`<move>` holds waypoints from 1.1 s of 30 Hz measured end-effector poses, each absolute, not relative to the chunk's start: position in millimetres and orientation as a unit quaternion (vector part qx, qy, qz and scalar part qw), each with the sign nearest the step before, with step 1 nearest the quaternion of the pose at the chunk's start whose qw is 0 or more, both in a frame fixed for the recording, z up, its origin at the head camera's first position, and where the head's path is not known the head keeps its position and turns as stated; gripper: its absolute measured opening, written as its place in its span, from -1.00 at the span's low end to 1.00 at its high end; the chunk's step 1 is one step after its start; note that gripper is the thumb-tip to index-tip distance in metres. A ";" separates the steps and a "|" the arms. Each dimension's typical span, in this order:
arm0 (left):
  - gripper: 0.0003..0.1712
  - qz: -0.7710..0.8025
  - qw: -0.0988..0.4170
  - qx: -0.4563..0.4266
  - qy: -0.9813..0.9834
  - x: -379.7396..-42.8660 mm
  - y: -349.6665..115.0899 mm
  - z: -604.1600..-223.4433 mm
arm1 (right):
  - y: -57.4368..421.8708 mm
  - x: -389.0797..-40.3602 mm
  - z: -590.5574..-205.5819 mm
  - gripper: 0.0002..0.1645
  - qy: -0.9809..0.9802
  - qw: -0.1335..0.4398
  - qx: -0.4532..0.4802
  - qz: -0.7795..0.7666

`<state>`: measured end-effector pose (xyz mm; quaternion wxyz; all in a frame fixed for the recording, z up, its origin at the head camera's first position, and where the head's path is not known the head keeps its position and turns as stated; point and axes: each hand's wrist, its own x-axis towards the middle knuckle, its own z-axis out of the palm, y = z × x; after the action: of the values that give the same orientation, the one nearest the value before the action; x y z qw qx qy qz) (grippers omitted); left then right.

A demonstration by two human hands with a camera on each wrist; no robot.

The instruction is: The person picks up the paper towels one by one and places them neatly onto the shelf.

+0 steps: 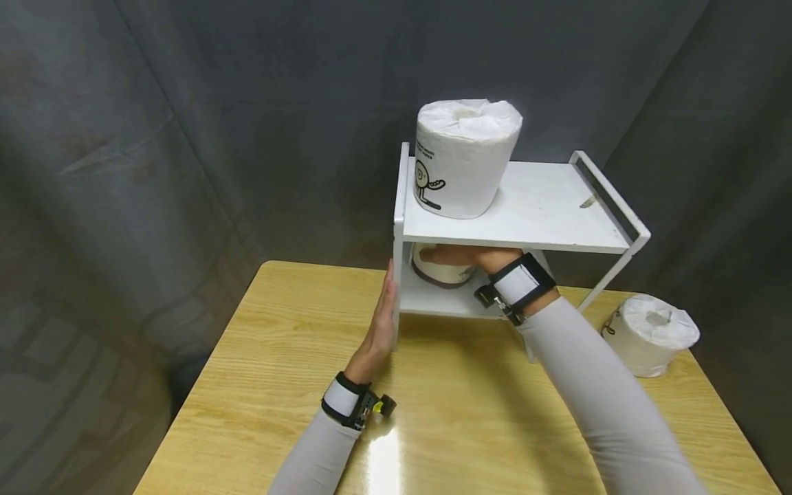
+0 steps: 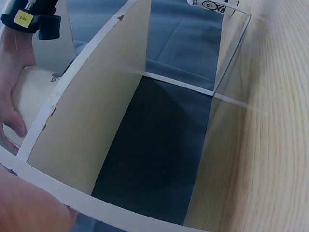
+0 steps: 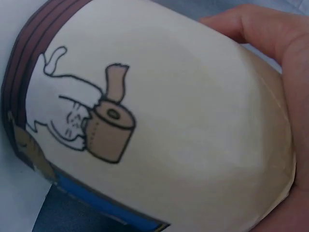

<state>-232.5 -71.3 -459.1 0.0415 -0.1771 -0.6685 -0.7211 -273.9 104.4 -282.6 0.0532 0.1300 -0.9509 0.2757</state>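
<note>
A white two-tier shelf rack [image 1: 535,199] stands on the table. My right hand [image 1: 460,254] reaches under its upper board and grips a wrapped toilet paper roll [image 1: 442,276] on the lower board. In the right wrist view, fingers and thumb curl round the end of this roll [image 3: 193,145], which bears a cat drawing and a dark red band. Along the rack's left side panel, my left hand [image 1: 379,323] rests with straight fingers; the left wrist view shows part of that hand [image 2: 34,205] at the panel's edge.
Another wrapped toilet paper roll [image 1: 467,161] stands on the upper board at its left end. A third wrapped roll [image 1: 650,337] is on the table right of the rack. The wooden table [image 1: 297,330] meets grey curtains [image 1: 297,137] behind.
</note>
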 end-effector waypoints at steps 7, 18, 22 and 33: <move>-0.14 -0.710 0.046 -0.172 -0.681 -231.3 -76.7 -459.7 | 92.2 -278.3 -279.3 -0.06 -0.963 0.043 0.218 0.154; -0.14 -0.708 0.043 -0.172 -0.683 -232.1 -76.0 -459.4 | 87.0 -280.7 -276.4 -0.16 -0.961 0.045 0.262 0.083; -0.13 -0.709 0.044 -0.177 -0.681 -232.4 -75.3 -459.8 | 90.7 -280.3 -274.9 -0.19 -0.961 0.047 0.261 0.083; -0.08 -0.706 0.047 -0.184 -0.682 -233.2 -76.6 -458.5 | 96.3 -278.7 -273.9 -0.20 -0.960 0.059 0.267 0.061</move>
<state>-233.2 -76.6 -458.5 0.0472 -0.1837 -0.6825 -0.7059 -278.7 96.3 -273.9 0.0586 0.2666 -0.9601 0.0608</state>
